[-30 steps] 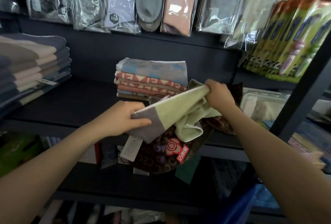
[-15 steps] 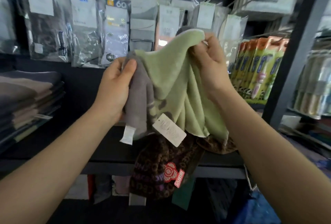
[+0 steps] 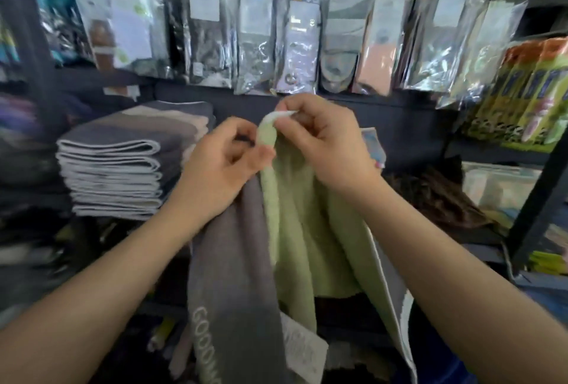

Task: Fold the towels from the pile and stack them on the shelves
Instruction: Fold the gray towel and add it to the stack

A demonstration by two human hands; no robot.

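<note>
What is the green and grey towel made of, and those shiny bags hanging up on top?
The green and grey towel looks like soft terry cloth: its surface is fuzzy and matte, and it droops in loose folds from the left hand and right hand. The hanging bags look like thin clear plastic: they are glossy, crinkled, and see-through. The picture is blurry, so this is a best guess.

Soft, even indoor light with no hard shadows falls across a motion-blurred frame, smeared most at the left edge, while glare glints off the hanging plastic packets [image 3: 295, 42] along the top and wide-angle bending curves the right side.
</note>
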